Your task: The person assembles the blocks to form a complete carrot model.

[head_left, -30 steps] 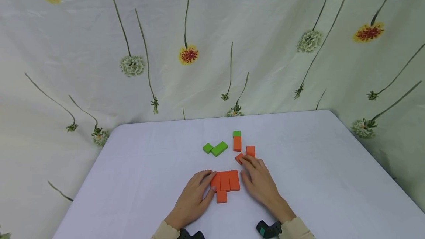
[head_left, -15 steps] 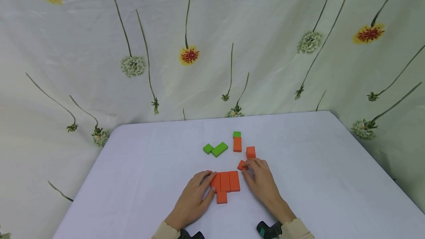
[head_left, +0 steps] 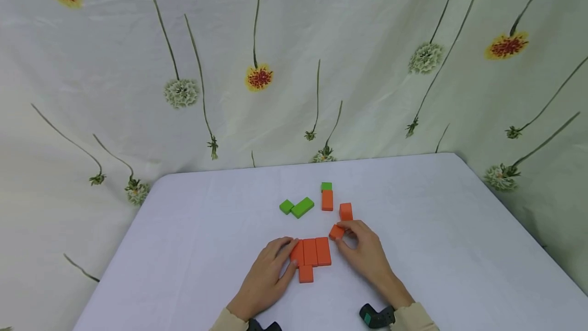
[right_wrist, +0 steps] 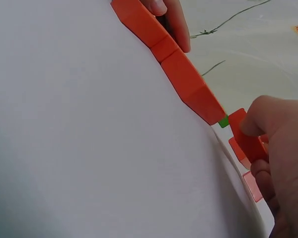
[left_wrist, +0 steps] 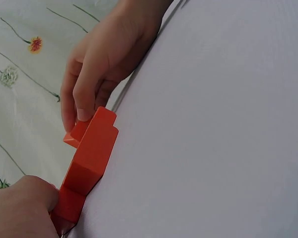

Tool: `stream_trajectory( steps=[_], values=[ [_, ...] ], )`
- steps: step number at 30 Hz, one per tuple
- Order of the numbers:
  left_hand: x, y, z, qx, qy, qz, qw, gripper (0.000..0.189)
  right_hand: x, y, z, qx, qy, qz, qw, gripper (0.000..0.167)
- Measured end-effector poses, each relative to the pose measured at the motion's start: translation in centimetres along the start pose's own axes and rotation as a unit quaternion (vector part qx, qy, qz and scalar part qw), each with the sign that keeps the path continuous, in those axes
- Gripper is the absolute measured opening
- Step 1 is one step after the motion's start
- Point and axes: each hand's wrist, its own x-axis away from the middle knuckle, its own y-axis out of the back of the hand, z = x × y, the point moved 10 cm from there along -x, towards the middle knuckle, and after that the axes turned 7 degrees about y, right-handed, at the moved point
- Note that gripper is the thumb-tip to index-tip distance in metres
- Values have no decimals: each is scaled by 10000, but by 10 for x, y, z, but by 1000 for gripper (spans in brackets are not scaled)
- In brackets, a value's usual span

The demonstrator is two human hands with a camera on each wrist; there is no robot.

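Note:
My left hand [head_left: 265, 277] rests at the left end of a row of several orange blocks [head_left: 310, 252] lying side by side, its forefinger and thumb touching the leftmost one. A smaller orange block [head_left: 305, 274] adjoins the row's near side. Just beyond the row's far right corner, my right hand [head_left: 367, 255] pinches a small orange block [head_left: 336, 232] between thumb and fingers. The right wrist view shows this pinched block [right_wrist: 243, 135] tilted, apart from the row [right_wrist: 188, 82]. Another orange block [head_left: 346, 211] stands just past the right fingers.
Farther back on the white-covered table [head_left: 206, 229] lie a green cube [head_left: 287, 207] and a longer green block [head_left: 302, 208], touching. To their right an orange block [head_left: 327, 201] stands before a green one [head_left: 326, 186]. A flowered cloth [head_left: 220, 55] hangs behind the table.
My right hand has drawn the small orange block a little nearer and to the right, turning it slightly. My left hand and the row have stayed in place.

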Motion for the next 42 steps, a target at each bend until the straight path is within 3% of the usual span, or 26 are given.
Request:
stream_trajectory(
  steps=[11,26,42],
  values=[
    [1,-1,2,10,12,2,10000,50,2,-5,9,-589,282,622,9959,37],
    [1,-1,1,-5,-19,-59,10000,50,12,-20,30,-1223,1233,1543,9726,39],
    [1,0,0,-49,-68,-62,9999,50,21,-33,35,-1583,1116,2436,9503,34]
  ],
)
